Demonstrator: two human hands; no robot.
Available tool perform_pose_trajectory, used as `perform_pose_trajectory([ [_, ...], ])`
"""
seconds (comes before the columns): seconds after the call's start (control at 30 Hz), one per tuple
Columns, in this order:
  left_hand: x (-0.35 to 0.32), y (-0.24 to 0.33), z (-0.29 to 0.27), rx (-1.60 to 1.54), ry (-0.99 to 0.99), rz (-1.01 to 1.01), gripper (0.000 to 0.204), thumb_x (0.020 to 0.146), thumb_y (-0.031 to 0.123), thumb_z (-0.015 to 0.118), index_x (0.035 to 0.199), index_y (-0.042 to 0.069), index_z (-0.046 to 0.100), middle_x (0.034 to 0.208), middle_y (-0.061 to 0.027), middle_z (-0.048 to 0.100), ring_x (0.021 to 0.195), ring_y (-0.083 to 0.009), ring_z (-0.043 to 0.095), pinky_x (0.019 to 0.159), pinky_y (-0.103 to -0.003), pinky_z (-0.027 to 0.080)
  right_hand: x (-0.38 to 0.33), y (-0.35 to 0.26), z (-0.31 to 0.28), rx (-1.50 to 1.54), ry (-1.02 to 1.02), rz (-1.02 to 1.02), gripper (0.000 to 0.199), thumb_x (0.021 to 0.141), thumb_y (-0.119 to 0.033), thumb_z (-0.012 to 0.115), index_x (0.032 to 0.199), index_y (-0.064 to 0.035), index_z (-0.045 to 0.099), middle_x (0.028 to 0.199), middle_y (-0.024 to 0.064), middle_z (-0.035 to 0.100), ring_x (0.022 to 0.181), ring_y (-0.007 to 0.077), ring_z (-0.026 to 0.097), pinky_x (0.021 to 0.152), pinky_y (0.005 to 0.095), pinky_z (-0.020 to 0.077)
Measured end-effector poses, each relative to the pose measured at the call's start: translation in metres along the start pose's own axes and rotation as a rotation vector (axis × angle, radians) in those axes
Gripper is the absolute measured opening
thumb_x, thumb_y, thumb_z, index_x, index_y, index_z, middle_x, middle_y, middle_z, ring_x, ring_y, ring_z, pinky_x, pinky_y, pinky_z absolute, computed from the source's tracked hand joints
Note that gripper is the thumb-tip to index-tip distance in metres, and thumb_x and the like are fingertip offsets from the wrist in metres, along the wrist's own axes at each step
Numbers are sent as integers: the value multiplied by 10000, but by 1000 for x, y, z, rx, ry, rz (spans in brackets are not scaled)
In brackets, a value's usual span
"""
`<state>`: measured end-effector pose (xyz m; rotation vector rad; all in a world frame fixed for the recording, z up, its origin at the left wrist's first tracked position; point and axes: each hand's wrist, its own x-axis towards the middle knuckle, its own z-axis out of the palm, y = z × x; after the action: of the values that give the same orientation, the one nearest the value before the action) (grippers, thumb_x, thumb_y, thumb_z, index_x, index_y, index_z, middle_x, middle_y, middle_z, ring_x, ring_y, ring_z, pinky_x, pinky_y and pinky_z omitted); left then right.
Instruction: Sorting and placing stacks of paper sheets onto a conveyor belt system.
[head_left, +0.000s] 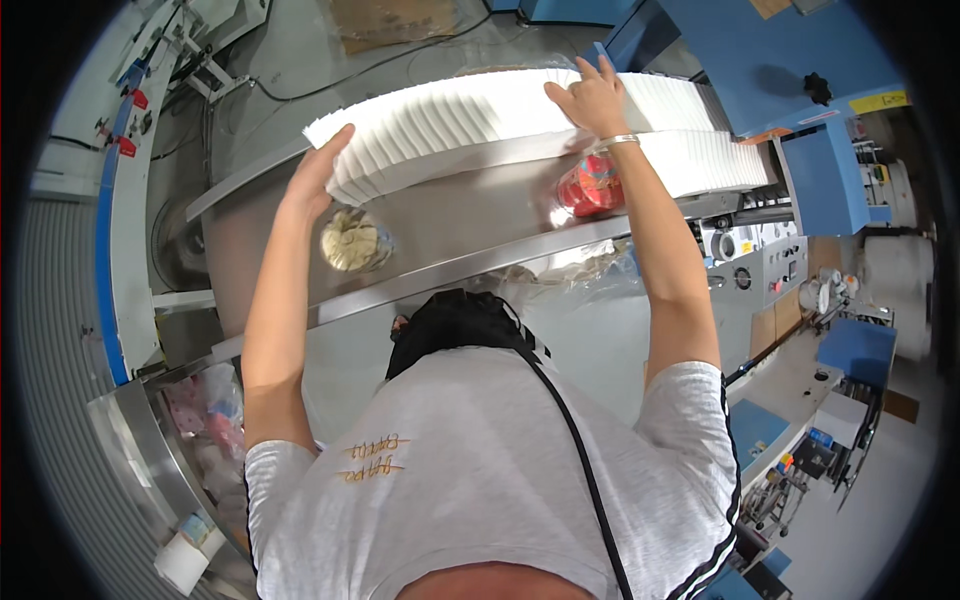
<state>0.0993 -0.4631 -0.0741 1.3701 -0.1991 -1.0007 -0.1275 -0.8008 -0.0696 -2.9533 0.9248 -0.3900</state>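
Along the far side of the metal tabletop (450,225) lies a long, curved row of white pleated material (420,125). Even, light end pressure should keep it from buckling. The left hand (316,180) braces its left end, grip partly hidden; the right hand (597,98) lies spread on top, unclenched. The red-labelled jar (590,186) near the right forearm needs clearance.

White stack (430,130) hides much of surface's (470,215) far edge from us; brown sheet (390,20) beyond, cut off at top. In clear container (384,252) near left edge, we see pieces (348,240) too small to tell.
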Motion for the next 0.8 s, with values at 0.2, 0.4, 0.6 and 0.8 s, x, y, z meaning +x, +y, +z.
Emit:
perform_pose_trajectory([
  [0.2,-22,22,-85,5,-28,-123,563,876,336,666,1296,1,497,1238,-110,590,1083,-218,599,900,-362,487,-14,-96,-6,-9,-100,110,615,839,-578,471,882,-33,753,1434,139,431,1393,349,219,1086,474,199],
  [0.4,-37,33,-94,139,-37,-97,601,849,317,703,1309,-3,488,1260,-110,574,1123,-215,570,945,-337,451,-45,-116,-19,12,-150,208,693,854,-620,400,954,-23,737,1429,149,422,1370,389,230,1087,485,210],
  [0.6,-22,27,-92,261,-191,-44,610,832,271,724,1306,-26,482,1261,-115,568,1137,-218,549,959,-318,430,-64,-105,-33,-23,-210,296,725,864,-641,378,1002,-20,725,1461,176,365,1369,415,215,1088,493,196],
  [0.8,-8,12,-74,291,-200,-46,617,834,285,719,1311,-24,478,1305,-124,537,1188,-223,516,968,-327,428,-81,-91,-26,-93,-95,362,655,877,-597,445,995,-15,722,1455,189,370,1350,407,266,1073,513,230],
])
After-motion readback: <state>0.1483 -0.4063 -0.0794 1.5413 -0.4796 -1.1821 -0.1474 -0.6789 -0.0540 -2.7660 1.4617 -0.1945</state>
